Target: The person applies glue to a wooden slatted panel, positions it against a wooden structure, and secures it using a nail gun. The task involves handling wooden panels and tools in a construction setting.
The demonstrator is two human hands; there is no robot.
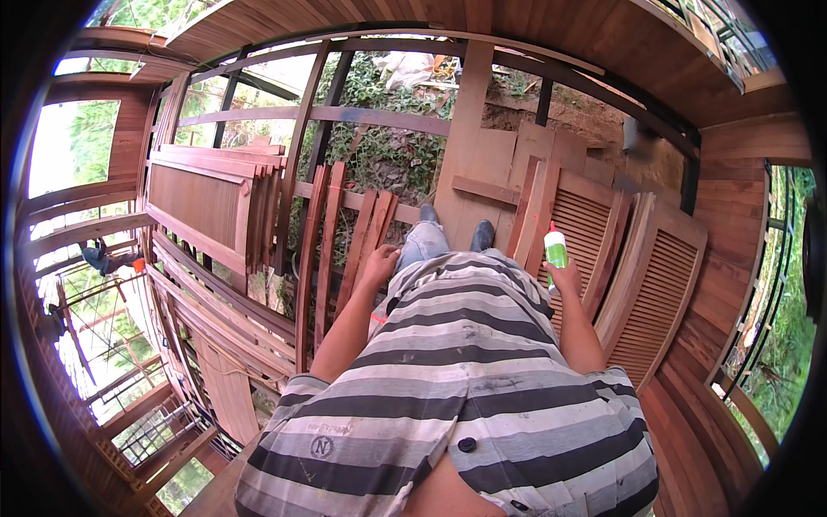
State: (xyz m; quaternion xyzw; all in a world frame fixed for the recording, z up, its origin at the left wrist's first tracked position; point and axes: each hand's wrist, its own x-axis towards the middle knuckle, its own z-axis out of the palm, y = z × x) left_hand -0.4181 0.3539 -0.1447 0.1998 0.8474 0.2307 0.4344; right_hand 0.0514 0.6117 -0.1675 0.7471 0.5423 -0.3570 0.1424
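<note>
My right hand [566, 278] is wrapped round the lower part of a white and green squeeze bottle [556, 248] with a thin red nozzle pointing up. The bottle is held upright in front of louvred wooden shutters [586, 220]. My left hand [382, 262] hangs by my left thigh, its fingers loosely bent and partly apart, with nothing visible in it. Close by on its left, several reddish wooden boards [320, 250] lean upright against a rail.
Wooden panels [196, 200] stand stacked at the left. Planks [469, 172] lie under and ahead of my boots, beside open framing over plants and soil. A second louvred shutter [659, 284] leans at the right by a plank wall. Far left, another person [105, 257] is below.
</note>
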